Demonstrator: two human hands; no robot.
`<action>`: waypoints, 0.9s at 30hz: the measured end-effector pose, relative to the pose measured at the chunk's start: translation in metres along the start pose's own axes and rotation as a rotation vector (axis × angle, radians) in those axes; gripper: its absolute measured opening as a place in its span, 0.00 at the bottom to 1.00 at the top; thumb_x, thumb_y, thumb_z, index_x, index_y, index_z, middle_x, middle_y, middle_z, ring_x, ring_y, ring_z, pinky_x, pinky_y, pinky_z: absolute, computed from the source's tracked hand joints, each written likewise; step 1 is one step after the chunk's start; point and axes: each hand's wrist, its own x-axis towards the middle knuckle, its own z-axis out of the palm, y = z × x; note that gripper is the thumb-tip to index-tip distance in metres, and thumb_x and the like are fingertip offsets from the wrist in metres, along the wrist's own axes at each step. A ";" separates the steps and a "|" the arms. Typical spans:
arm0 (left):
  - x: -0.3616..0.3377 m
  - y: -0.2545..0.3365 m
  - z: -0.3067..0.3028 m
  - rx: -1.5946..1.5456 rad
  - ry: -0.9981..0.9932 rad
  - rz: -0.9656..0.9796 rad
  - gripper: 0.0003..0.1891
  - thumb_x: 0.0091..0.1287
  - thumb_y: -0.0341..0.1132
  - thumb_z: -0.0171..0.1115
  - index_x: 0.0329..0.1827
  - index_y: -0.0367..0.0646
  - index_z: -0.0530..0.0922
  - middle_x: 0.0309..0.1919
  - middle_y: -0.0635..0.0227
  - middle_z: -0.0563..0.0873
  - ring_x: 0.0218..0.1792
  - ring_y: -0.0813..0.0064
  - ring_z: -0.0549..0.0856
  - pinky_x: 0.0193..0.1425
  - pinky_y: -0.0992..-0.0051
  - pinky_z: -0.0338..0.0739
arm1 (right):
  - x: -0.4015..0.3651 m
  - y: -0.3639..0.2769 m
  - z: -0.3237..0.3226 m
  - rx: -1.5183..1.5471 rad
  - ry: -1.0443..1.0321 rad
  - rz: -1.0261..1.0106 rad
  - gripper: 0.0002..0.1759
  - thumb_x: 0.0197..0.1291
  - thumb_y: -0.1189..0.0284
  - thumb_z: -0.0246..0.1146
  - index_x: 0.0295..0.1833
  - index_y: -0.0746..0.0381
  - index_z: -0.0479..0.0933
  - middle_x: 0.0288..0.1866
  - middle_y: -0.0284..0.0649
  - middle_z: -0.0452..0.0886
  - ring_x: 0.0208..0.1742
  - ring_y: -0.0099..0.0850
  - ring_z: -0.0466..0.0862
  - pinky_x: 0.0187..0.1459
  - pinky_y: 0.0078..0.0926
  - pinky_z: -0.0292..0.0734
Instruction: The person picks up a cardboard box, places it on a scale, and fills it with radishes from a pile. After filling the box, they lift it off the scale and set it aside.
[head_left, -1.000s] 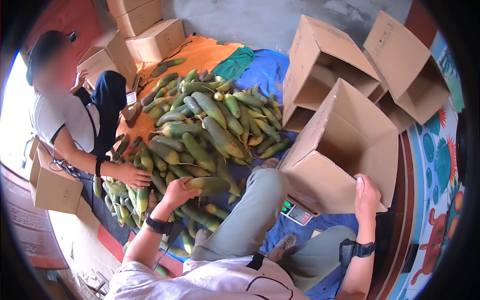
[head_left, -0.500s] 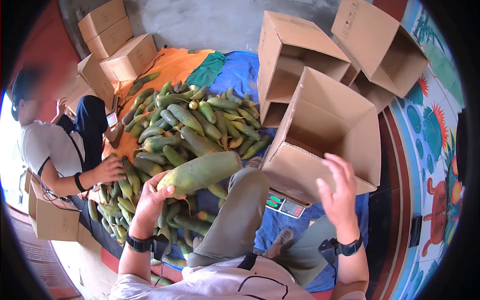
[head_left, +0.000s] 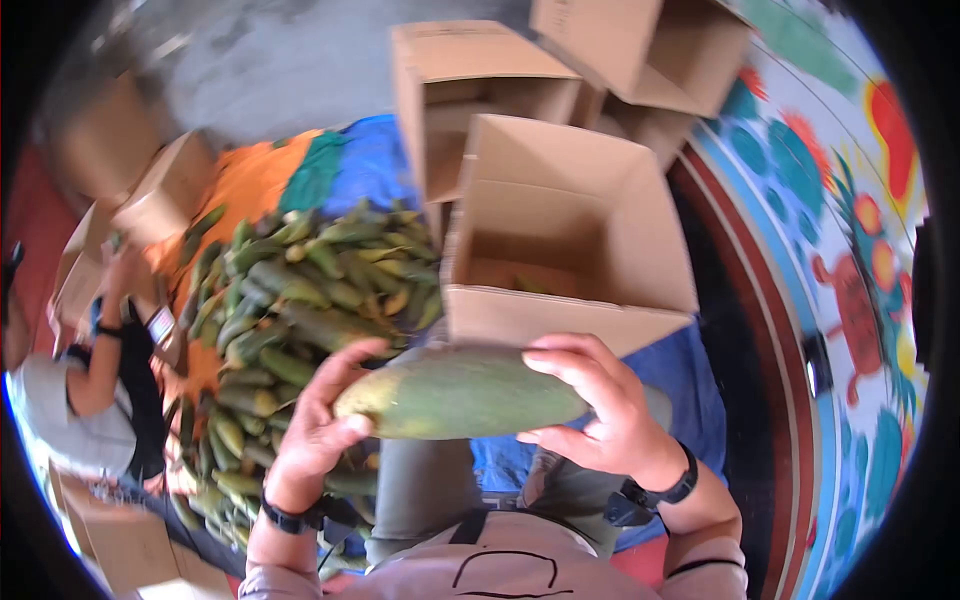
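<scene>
A large green radish with a yellowish left end lies level across my two hands, above my lap. My left hand grips its pale left end, thumb in front. Around the right end closes my right hand, fingers over the top and thumb below. Just beyond the radish stands an open cardboard box, with some green shapes low inside that I can only partly see. To the left of my hands spreads a big pile of green radishes.
More open cardboard boxes stand behind the near one. Blue sheeting and orange sheeting cover the floor. At the left sits another person, an arm raised near some boxes. A painted wall runs along the right.
My right hand has come in from the open box and taken the radish's right end. The radish has turned level and moved nearer to me. My view has swung right.
</scene>
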 end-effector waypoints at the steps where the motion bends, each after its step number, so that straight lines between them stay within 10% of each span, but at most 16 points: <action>1: 0.008 -0.001 0.005 0.048 -0.008 0.064 0.50 0.52 0.52 0.72 0.73 0.36 0.55 0.52 0.61 0.79 0.54 0.72 0.77 0.60 0.74 0.69 | -0.001 0.000 -0.006 -0.009 0.050 -0.013 0.34 0.43 0.71 0.75 0.60 0.61 0.72 0.54 0.47 0.75 0.51 0.42 0.80 0.49 0.34 0.77; 11: 0.072 -0.018 0.040 1.104 -0.034 0.603 0.45 0.62 0.65 0.54 0.73 0.39 0.58 0.73 0.51 0.58 0.74 0.52 0.56 0.74 0.53 0.48 | -0.001 0.057 -0.039 -0.398 0.709 0.192 0.28 0.45 0.74 0.72 0.54 0.62 0.72 0.47 0.48 0.74 0.47 0.46 0.78 0.47 0.36 0.74; 19: 0.106 -0.037 0.055 1.516 -0.275 0.610 0.38 0.66 0.56 0.54 0.72 0.38 0.60 0.73 0.57 0.61 0.75 0.53 0.53 0.75 0.51 0.47 | -0.006 0.108 -0.044 -0.560 0.332 0.641 0.22 0.44 0.72 0.70 0.49 0.61 0.76 0.42 0.47 0.78 0.46 0.45 0.79 0.47 0.38 0.75; 27: 0.104 -0.039 0.066 1.469 -0.221 0.578 0.37 0.56 0.34 0.62 0.72 0.40 0.61 0.73 0.57 0.60 0.75 0.52 0.53 0.76 0.52 0.47 | 0.002 0.137 -0.041 -0.508 0.227 0.586 0.11 0.50 0.74 0.64 0.41 0.62 0.78 0.37 0.44 0.80 0.42 0.42 0.81 0.43 0.38 0.76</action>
